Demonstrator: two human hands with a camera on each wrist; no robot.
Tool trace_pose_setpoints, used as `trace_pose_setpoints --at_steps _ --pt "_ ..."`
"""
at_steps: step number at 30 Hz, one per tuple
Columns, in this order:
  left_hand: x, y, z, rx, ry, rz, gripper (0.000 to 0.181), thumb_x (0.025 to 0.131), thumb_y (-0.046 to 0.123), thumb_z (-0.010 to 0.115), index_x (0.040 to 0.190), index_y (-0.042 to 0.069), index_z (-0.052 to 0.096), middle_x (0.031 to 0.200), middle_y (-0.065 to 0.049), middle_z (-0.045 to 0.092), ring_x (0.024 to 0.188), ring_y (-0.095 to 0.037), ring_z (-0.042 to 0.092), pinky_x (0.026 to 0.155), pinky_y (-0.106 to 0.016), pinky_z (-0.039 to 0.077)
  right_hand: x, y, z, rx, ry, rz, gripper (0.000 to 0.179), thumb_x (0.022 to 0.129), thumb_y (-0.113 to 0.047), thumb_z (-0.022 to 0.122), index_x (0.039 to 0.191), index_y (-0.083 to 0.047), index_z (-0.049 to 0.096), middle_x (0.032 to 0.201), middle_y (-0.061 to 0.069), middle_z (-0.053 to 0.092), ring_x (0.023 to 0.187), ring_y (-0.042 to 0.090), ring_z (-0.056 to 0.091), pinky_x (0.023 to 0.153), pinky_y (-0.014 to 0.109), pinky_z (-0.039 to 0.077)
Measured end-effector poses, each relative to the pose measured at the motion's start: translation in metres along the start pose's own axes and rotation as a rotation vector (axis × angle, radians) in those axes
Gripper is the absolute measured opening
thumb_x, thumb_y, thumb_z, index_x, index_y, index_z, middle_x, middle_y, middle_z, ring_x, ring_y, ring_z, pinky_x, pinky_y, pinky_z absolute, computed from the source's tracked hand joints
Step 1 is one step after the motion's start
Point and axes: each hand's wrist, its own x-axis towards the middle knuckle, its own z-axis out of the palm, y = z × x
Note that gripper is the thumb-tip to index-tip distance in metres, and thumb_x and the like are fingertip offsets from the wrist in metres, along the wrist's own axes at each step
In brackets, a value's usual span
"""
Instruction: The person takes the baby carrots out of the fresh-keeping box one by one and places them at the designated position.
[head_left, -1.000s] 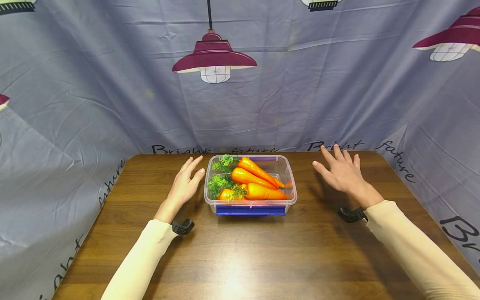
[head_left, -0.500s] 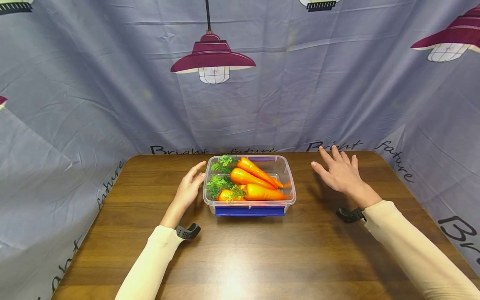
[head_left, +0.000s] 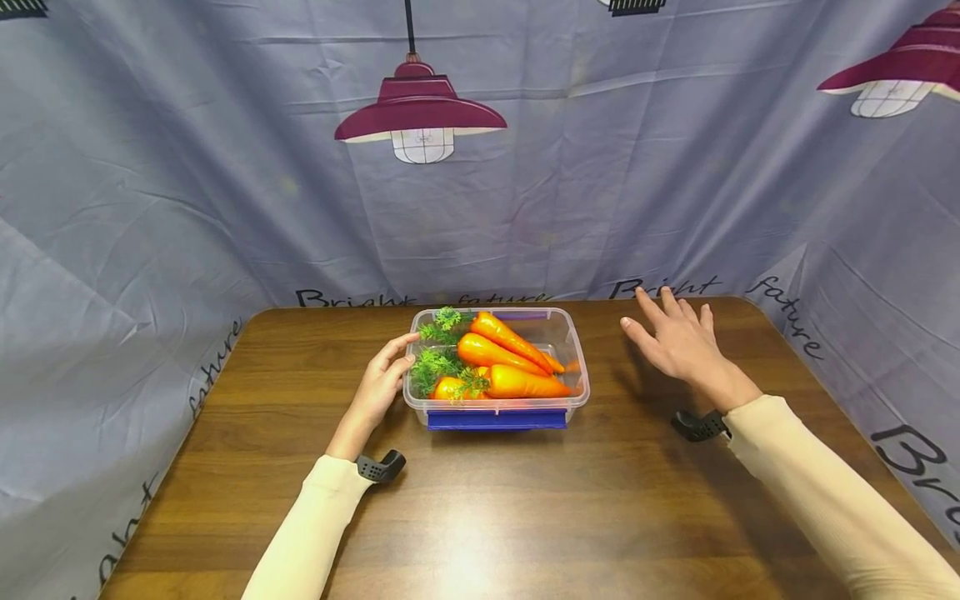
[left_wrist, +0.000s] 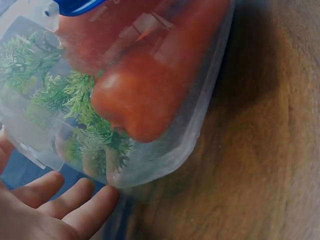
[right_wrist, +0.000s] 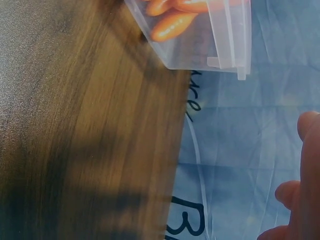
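Observation:
A clear plastic container [head_left: 566,337] with a blue latch [head_left: 497,419] stands on the wooden table. Several orange carrots [head_left: 498,354] with green leafy tops [head_left: 435,367] lie in it, leaves to the left. My left hand [head_left: 378,387] is at its left side, index finger and thumb by the rim. Seen from the left wrist, the relaxed fingers [left_wrist: 90,207] reach the outside of the end wall; whether each one touches is hard to tell. My right hand [head_left: 682,346] hovers over the table to the right of the container, fingers spread, holding nothing.
The brown wooden table [head_left: 525,517] ends just behind the container. A blue-grey curtain [head_left: 570,208] printed with lamps and lettering hangs behind it and along both sides. Each wrist wears a black camera band [head_left: 381,467].
My left hand has moved right and slightly toward me, up to the container's left side, and its fingers have bent a little. The right hand stays nearly still. The container has not visibly moved.

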Motion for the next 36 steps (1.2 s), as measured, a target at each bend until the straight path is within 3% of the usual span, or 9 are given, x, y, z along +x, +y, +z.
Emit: trace_pose_setpoints --at_steps 7,15,26,33,36 --pt "0.001 -0.004 0.000 -0.027 -0.005 -0.015 0.046 0.107 0.012 0.040 0.153 0.006 0.040 0.166 -0.019 0.028 0.129 -0.034 0.052 0.088 -0.031 0.056 -0.001 -0.002 -0.001 0.000 0.012 -0.008 0.082 0.103 -0.067 0.023 0.165 -0.014 0.015 0.164 0.038 0.012 0.145 0.064 0.018 0.113 0.080 -0.001" --pt "0.001 -0.008 0.001 -0.076 -0.016 0.026 0.047 0.106 0.008 0.040 0.153 0.002 0.038 0.165 -0.022 0.029 0.111 -0.011 0.059 0.082 -0.025 0.057 0.001 -0.004 0.000 0.010 0.014 -0.022 0.081 0.103 -0.067 0.022 0.165 -0.015 0.014 0.164 0.037 0.012 0.145 0.064 0.018 0.113 0.080 0.000" --pt "0.002 -0.009 0.002 -0.063 -0.018 0.052 0.046 0.106 0.008 0.039 0.151 0.000 0.038 0.158 -0.028 0.036 0.099 -0.001 0.061 0.078 -0.022 0.057 -0.002 -0.023 -0.010 0.075 0.069 -0.110 0.073 0.106 -0.056 0.033 0.163 -0.013 0.023 0.162 0.033 0.028 0.148 0.054 0.027 0.115 0.076 0.015" --pt "0.001 -0.011 0.001 -0.074 -0.023 0.061 0.047 0.106 0.008 0.037 0.152 0.000 0.036 0.157 -0.030 0.036 0.099 0.001 0.062 0.079 -0.022 0.057 0.007 -0.045 -0.017 0.210 0.005 -0.209 0.071 0.106 -0.051 0.038 0.163 -0.012 0.022 0.166 0.023 0.029 0.150 0.049 0.029 0.119 0.065 0.025" --pt "0.002 -0.013 0.002 -0.073 -0.021 0.065 0.046 0.106 0.008 0.037 0.152 0.000 0.036 0.157 -0.029 0.035 0.098 0.000 0.062 0.078 -0.021 0.056 0.014 -0.058 -0.019 0.286 -0.012 -0.226 0.069 0.106 -0.049 0.042 0.162 -0.013 0.026 0.163 0.022 0.035 0.145 0.048 0.038 0.116 0.064 0.033"
